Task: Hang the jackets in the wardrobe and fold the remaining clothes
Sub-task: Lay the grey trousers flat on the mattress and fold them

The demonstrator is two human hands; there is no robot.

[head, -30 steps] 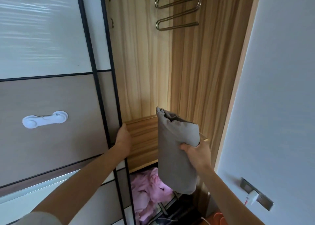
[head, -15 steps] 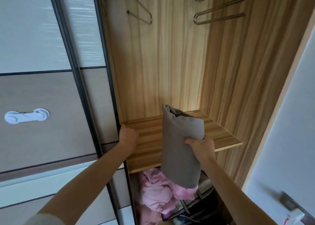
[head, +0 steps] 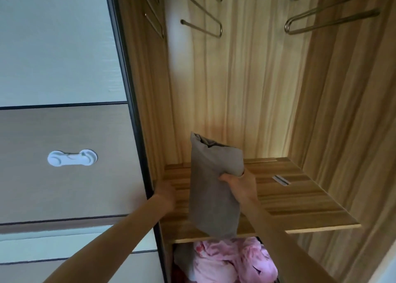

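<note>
Holding a folded grey cloth (head: 214, 188) upright over the wooden shelf (head: 304, 199), the right hand (head: 241, 186) pinches its side at 3 o'clock, likely to lay it down flat. The left hand (head: 165, 193), at 9 o'clock, grips the sliding door (head: 96, 186) edge, probably to stop it sliding shut. Pink clothes (head: 231, 261) lie below at 6 o'clock.

So the right hand (head: 240, 188) lifts the cloth (head: 214, 186) higher, mostly over the shelf (head: 300, 197) now, not dangling below; the door (head: 64, 132) sits wider open.
</note>
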